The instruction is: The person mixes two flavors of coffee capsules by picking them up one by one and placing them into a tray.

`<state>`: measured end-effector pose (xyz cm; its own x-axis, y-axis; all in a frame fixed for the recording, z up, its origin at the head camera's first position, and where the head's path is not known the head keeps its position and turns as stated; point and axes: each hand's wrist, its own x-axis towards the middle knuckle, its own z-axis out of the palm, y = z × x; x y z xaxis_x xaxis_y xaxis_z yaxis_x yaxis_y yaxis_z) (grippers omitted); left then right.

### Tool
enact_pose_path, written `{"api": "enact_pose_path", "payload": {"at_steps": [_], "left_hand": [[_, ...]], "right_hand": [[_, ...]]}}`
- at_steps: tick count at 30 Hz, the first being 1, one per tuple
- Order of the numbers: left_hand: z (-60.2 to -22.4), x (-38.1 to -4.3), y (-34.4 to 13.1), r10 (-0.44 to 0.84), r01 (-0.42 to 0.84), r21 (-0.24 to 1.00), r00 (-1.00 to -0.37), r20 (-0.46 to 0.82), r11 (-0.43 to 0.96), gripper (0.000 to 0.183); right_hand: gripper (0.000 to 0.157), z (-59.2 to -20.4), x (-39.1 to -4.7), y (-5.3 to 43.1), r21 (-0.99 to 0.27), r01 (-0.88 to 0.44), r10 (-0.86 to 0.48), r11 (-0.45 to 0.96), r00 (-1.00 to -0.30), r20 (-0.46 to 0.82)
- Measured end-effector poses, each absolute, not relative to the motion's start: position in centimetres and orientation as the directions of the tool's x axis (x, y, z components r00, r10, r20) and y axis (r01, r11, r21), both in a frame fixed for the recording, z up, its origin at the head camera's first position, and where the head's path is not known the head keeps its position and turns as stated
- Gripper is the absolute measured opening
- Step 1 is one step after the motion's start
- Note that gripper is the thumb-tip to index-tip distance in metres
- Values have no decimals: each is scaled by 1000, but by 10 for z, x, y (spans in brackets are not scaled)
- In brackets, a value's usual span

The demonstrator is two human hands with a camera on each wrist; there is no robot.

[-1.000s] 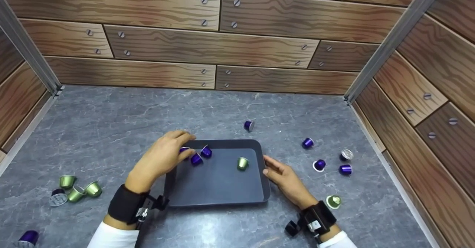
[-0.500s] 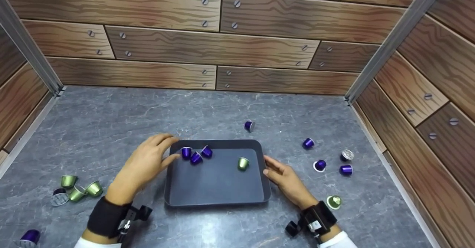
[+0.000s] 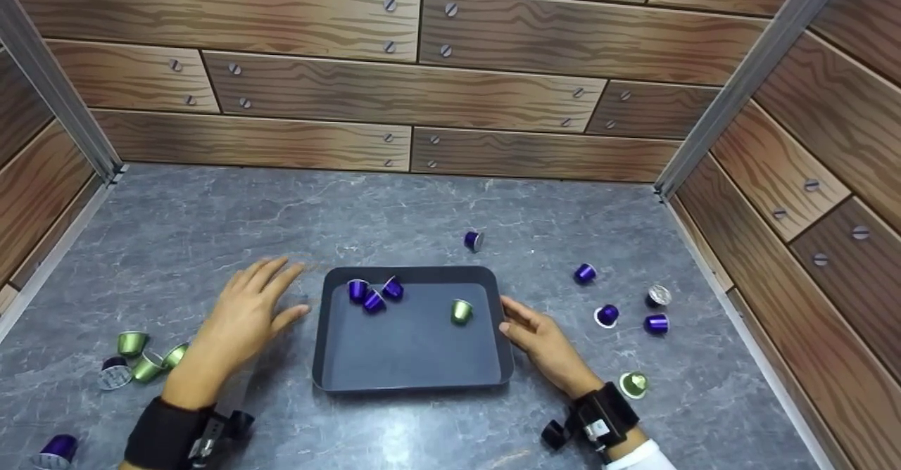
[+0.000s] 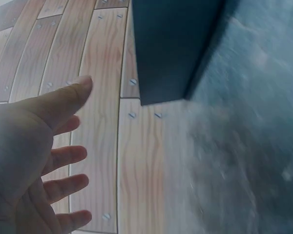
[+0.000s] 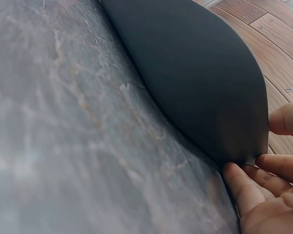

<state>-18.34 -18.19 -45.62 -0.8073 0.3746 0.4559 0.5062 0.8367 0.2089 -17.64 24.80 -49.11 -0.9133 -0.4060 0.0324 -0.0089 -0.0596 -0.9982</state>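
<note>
A dark grey rectangular tray [image 3: 415, 347] lies on the marbled surface. Inside it, three purple coffee capsules [image 3: 374, 302] sit together at the far left, and one green coffee capsule [image 3: 461, 311] lies toward the right. My left hand [image 3: 236, 322] hovers left of the tray, fingers spread, holding nothing; in the left wrist view the same hand [image 4: 44, 156] is apart from the tray's wall [image 4: 178, 53]. My right hand [image 3: 545, 343] holds the tray's right edge. Its thumb [image 5: 285, 119] is at the rim and its fingertips touch the outer wall in the right wrist view.
Several green capsules [image 3: 131, 343] and dark ones lie at the left, partly behind my left wrist. Several purple capsules [image 3: 657, 324] and a green capsule [image 3: 634, 384] are scattered at the right. One purple capsule [image 3: 472, 240] lies beyond the tray. Wood-patterned walls [image 3: 303, 139] enclose the surface.
My left hand has drawn back from above the tray's far left corner, leftward and toward me, its fingers spreading. The leftmost purple capsule now shows fully in the tray. My right hand has stayed put.
</note>
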Motion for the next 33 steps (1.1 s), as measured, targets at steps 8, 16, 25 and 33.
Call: {"api": "enact_pose_path", "payload": {"at_steps": [8, 16, 25, 33], "left_hand": [[-461, -176, -202, 270, 354, 252, -910, 314, 901, 70], [-469, -172, -224, 210, 264, 239, -950, 230, 934, 71], [-470, -166, -255, 98, 143, 258, -978, 182, 955, 75], [-469, -165, -281, 37, 64, 268, -994, 105, 961, 79]], "right_hand": [[55, -491, -176, 248, -999, -22, -402, -47, -915, 39], [55, -490, -176, 248, -999, -22, -396, -25, -918, 30], [55, -490, -175, 249, -1000, -24, -405, -18, -914, 29], [55, -490, -176, 248, -1000, -31, -395, -3, -918, 30]]}}
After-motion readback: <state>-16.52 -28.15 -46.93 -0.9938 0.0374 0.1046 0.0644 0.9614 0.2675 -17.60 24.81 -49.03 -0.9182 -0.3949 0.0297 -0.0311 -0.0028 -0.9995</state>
